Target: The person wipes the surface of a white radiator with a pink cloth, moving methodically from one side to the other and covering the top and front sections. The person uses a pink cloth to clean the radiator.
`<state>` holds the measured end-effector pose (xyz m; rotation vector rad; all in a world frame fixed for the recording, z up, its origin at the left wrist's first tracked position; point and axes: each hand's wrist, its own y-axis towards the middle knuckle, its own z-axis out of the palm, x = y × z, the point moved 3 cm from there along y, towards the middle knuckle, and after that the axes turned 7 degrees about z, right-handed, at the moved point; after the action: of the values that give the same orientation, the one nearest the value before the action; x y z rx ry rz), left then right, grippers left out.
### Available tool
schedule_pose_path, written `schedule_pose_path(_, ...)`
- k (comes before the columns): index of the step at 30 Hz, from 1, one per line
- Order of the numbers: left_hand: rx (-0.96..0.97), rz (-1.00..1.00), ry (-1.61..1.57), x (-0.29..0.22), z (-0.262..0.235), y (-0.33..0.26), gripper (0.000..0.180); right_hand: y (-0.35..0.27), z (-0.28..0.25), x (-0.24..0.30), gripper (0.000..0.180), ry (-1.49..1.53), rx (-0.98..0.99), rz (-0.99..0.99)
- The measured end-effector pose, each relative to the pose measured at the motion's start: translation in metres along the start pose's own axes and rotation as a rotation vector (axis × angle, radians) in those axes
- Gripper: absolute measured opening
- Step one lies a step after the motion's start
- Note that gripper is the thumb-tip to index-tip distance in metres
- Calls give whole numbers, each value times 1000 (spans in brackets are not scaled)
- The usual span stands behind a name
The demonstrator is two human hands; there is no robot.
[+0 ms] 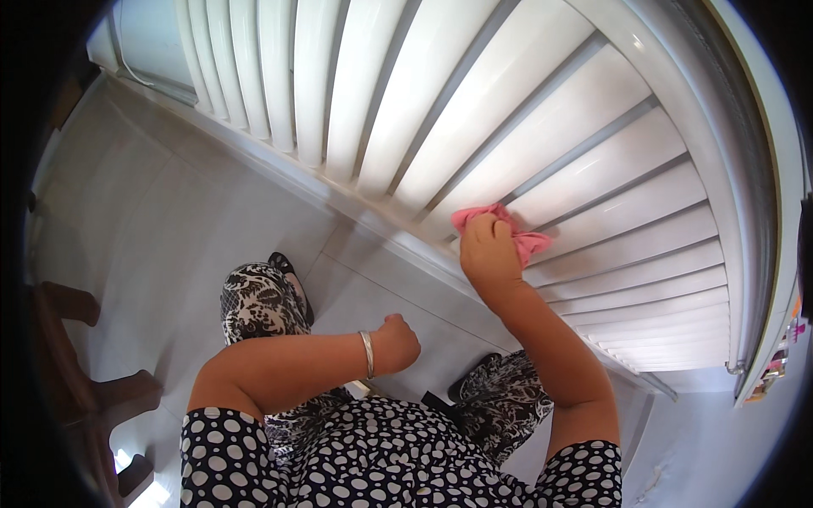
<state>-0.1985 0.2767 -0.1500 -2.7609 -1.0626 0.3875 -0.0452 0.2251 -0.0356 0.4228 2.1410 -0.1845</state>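
**Wiping the slats**

Our R hand [489, 250] has its fingers curled tight on a crumpled pink cloth [518, 233], pressed vs the white louvred shutter slats [542, 127] near the bottom rail. L hand [396, 343] is a loose fist, holding nothing, above the pale tiled floor [169, 220]. We judge mid-wipe; the next stroke needs steady pressure along one slat.

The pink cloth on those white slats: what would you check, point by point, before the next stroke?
1. Grip on the pink cloth: right hand is closed over it, bunched. Ok.
2. Cloth against the white slats: pressed on a slat near the lower frame. Ok.
3. Left hand: closed in a fist, empty, off the slats. Ok.
4. Footing: both patterned slippers flat on the tiled floor. Ok.
5. Clean side of cloth facing the slat: hidden under the hand. Cannot tell.
6. Wooden furniture at the left: apart from the legs. Ok.
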Motion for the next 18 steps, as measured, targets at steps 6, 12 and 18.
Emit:
schedule_pose_path(6, -91, -8, 6, 3, 3, 1, 6, -4, 41, 51, 21, 125, -15, -30)
schedule_pose_path(12, -27, -31, -2, 16, -1, 4, 10, -14, 66, 66, 20, 277, 35, -101)
schedule_pose_path(18, 90, -59, -49, 26, 12, 16, 19, -5, -13, -38, 15, 332, -178, 252)
